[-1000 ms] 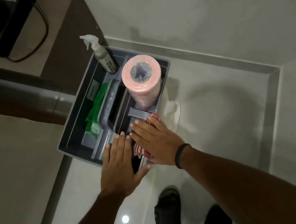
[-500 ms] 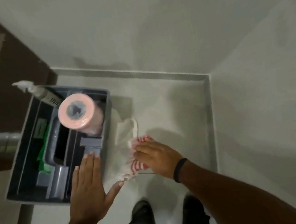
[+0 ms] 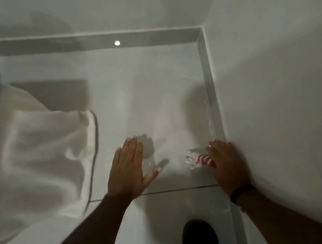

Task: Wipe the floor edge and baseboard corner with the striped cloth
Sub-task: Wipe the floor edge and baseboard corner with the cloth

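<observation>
The striped cloth (image 3: 199,159), red and white, lies bunched on the floor (image 3: 154,106) at its right edge, just beside the baseboard (image 3: 211,94) that runs along the right wall. The right hand (image 3: 226,162) presses down on it with fingers extended, palm flat, covering most of the cloth so only its left end shows; the hand's outer side is against the baseboard. A dark band (image 3: 242,192) circles that wrist. The left hand (image 3: 128,167) rests flat and spread on the tile, holding nothing, apart from the cloth. Farther left lies a rumpled white towel (image 3: 38,158). A dark shoe (image 3: 201,237) stands at the floor's near edge. The baseboard corner (image 3: 199,32) is at far right.
</observation>
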